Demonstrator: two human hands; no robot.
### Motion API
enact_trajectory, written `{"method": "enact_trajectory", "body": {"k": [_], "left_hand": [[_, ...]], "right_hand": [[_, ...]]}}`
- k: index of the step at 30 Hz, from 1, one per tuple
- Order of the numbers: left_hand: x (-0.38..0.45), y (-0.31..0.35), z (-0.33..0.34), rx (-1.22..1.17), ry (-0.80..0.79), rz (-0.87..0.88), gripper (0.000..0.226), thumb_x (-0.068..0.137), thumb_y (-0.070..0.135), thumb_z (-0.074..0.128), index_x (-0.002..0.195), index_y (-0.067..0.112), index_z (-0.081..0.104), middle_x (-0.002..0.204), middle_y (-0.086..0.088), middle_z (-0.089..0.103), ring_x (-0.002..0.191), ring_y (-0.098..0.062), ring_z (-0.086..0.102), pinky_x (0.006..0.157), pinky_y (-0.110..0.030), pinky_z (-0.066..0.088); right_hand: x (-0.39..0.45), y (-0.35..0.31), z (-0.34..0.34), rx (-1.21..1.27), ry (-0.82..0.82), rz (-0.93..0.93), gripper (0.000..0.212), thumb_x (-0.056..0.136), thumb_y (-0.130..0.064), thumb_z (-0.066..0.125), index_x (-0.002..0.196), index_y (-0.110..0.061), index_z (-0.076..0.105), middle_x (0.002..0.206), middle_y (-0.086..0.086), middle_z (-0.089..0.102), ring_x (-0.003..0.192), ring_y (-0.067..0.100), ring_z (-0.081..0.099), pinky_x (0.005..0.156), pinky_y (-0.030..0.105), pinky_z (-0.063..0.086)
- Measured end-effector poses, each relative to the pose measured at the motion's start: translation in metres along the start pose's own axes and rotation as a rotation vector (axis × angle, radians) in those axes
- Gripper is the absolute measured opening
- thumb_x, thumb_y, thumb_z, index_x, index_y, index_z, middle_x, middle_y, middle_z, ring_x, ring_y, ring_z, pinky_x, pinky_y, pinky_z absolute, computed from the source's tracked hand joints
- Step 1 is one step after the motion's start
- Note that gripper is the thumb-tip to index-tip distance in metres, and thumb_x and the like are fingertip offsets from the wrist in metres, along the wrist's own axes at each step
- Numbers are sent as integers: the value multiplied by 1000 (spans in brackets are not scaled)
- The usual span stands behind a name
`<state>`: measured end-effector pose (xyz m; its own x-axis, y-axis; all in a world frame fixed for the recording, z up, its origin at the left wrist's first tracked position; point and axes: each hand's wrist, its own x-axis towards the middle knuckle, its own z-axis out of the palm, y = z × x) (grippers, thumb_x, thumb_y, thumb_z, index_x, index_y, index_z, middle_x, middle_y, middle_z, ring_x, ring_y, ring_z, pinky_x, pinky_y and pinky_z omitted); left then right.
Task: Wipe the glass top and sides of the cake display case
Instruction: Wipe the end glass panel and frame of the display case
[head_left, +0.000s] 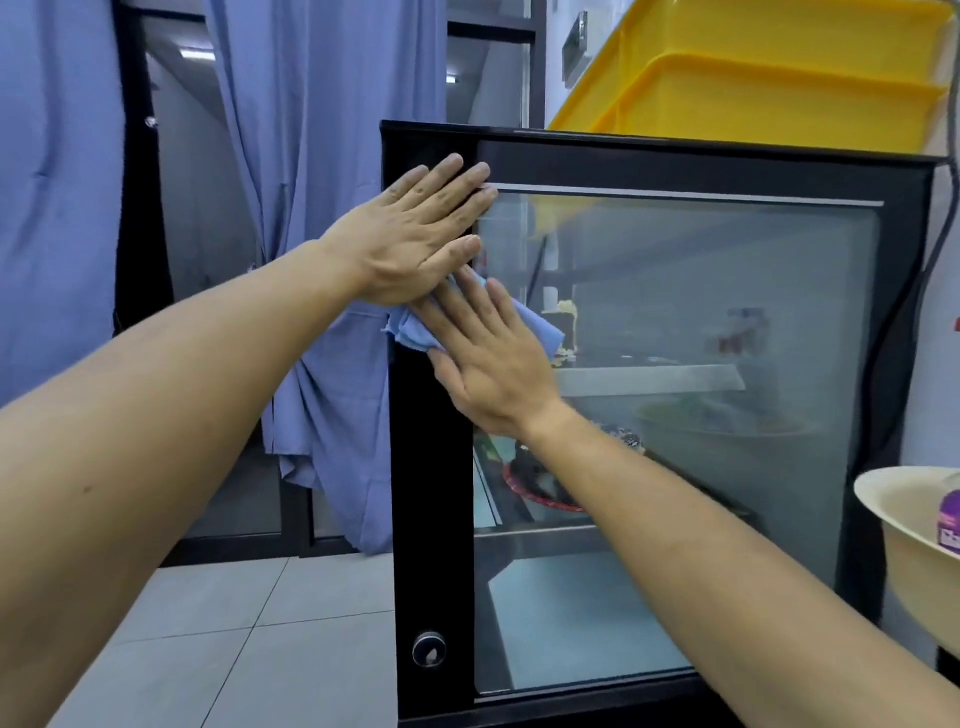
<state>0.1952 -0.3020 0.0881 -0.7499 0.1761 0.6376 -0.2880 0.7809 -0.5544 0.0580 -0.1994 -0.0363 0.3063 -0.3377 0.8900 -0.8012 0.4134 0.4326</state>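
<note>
From the head camera we see the cake display case (675, 415) straight ahead, its glass side facing us. Our right hand (493, 358) presses a blue cloth (415, 332) flat against the black frame's left edge, fingers (467, 296) straight. Our left hand (415, 239) lies just above, flat, fingers extended onto the frame, gripping nothing. Yellow trays (769, 88) sit on top; blue curtains (311, 156) hang left.
</note>
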Motion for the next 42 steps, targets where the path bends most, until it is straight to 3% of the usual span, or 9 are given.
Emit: {"method": "enact_trajectory", "body": {"k": [7,13,17,19,24,27,31,35,42], "left_hand": [[-1,-7,11,102,74,41,64,108,50,3,166,26,-11,173,6,-19,158,-15,-22,127,-32,-18],[2,-8,13,129,93,50,65,107,49,2,166,24,-8,173,4,-16,159,-18,-19,128,-34,-15],[2,-3,13,99,84,20,65,106,51,-1,165,27,-14,172,5,-21,158,-16,-24,127,-33,-17],[1,-2,15,97,108,-4,65,106,50,1,165,27,-12,172,4,-20,158,-17,-22,127,-33,-17],[-1,8,24,53,169,-80,65,108,45,12,167,23,-1,174,3,-10,160,-22,-14,123,-28,-23],[-5,24,36,-21,249,-190,64,110,41,17,167,20,2,175,0,-5,161,-28,-10,126,-33,-19],[-28,65,75,-113,412,-356,64,111,35,25,167,9,8,175,-8,0,161,-33,-3,130,-41,-9],[-43,78,97,-133,457,-419,66,110,34,27,167,9,7,175,-9,-2,161,-25,-7,130,-41,-9],[-37,107,110,-137,501,-563,67,110,36,25,167,6,4,175,-13,-1,162,-26,-4,131,-44,-1]], "right_hand": [[-55,19,2,-54,-291,-865,59,105,-35,43,162,-26,28,169,-1,25,158,23,15,129,46,11],[-49,-11,3,42,12,259,63,102,-32,43,162,-18,29,171,8,14,159,29,9,129,47,4],[-94,-36,10,52,-295,-573,63,103,-36,39,163,-25,23,171,1,14,159,25,5,129,46,6],[-82,-3,6,26,-283,-680,61,102,-33,41,162,-28,28,170,-1,22,159,23,11,129,46,10],[-53,78,-12,-25,25,200,61,101,-27,41,161,-21,30,168,7,26,157,28,17,129,47,9],[-54,47,-7,-16,146,701,60,106,-30,34,163,-19,21,171,7,14,159,27,8,129,48,7],[-88,-39,12,47,-7,373,60,105,-32,38,162,-18,26,171,6,12,159,30,9,126,53,17],[-80,31,3,42,-53,-25,57,102,-31,41,159,-24,34,168,3,27,157,27,18,127,51,16],[-113,143,-19,-29,251,938,58,107,-33,32,161,-13,30,168,10,24,157,32,18,125,55,18]]}}
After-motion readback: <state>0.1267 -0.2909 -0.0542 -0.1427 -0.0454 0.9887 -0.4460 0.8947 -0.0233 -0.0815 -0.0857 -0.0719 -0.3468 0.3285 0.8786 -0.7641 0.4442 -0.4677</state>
